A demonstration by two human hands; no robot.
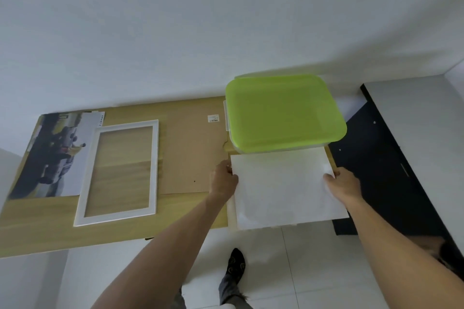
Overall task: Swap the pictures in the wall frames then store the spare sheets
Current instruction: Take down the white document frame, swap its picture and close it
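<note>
Both grips, left hand and right hand, pinch white sheet edges; lidded box closed, white frame empty: storing pending.

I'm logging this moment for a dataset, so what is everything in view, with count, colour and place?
table: one, light wood, against the wall.
printed picture: one, dark scene on white paper, table's far left.
frame: one, white, empty, flat beside the picture, overlapping its right edge.
backing board: one, brown, with a small label, mid-table.
storage box: one, lime-green lid, closed, table's back right.
white sheets: at least two, stacked, in front of the box, overhanging the table's front edge.
dark panel: one, black, right of the table.
shoe: one, dark, on the white tiled floor.
left hand: grips the sheets' left edge.
right hand: grips their right edge.
</note>
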